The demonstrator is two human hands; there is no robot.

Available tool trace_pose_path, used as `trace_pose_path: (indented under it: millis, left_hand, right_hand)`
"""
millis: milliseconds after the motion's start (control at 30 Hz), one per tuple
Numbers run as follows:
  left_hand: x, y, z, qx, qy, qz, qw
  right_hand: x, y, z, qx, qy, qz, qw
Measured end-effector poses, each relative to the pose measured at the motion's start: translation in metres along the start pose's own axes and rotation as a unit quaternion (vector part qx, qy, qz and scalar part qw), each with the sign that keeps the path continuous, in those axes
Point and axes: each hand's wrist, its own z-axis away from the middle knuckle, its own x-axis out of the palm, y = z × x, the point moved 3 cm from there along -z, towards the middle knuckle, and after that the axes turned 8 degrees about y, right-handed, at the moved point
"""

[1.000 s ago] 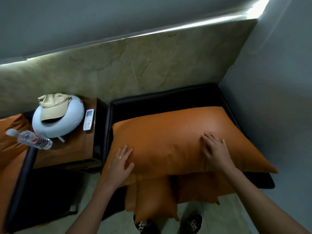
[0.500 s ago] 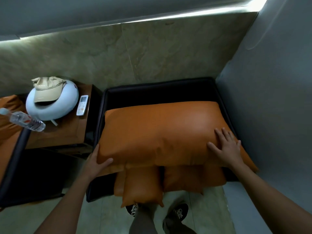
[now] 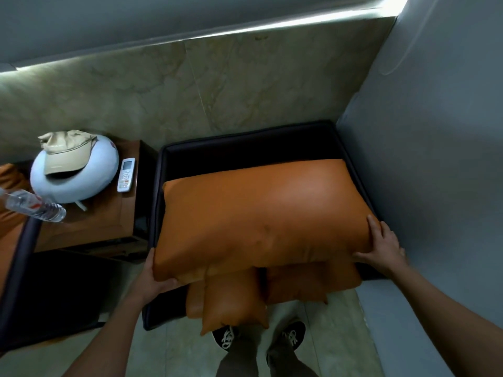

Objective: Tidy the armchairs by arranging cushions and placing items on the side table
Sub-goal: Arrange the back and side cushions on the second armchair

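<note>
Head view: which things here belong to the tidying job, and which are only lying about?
Job: large orange cushion, left hand and right hand at its front corners, smaller cushions beneath, armchair, side table with cap, neck pillow, remote, water bottle.
Lying about: shoes, floor, marble wall.

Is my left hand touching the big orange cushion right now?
Touching. The head view shows the left hand gripping the big orange cushion at its near left corner, thumb pressed against the front edge.
</note>
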Motion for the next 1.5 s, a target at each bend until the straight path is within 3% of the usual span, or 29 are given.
trace_pose_path:
  millis: [133,400,733,933,1200,1500]
  left_hand:
    - [0.001,-0.001,0.003,-0.002,0.018,0.003,1.0]
    - [-0.001,0.009,0.01,0.009,0.054,0.037,0.998]
    - [-0.03,0.06,-0.04,0.103,0.201,-0.096,0.969]
    - [-0.051,0.091,-0.118,0.165,0.221,-0.203,0.94]
    - [-0.058,0.129,-0.188,0.231,0.205,-0.299,0.903]
    - [-0.075,0.179,-0.247,0.254,0.206,-0.238,0.915]
  right_hand:
    - [0.001,0.012,0.001,0.044,0.009,-0.005,0.999]
    - [-0.006,0.007,-0.014,0.039,0.041,-0.014,0.998]
    - [-0.046,-0.059,-0.071,-0.051,0.177,0.022,0.983]
    - [-0.069,-0.107,-0.123,-0.074,0.211,0.071,0.972]
    - [-0.072,-0.187,-0.164,-0.166,0.253,0.147,0.942]
    - [-0.076,-0.218,-0.257,-0.192,0.226,0.102,0.95]
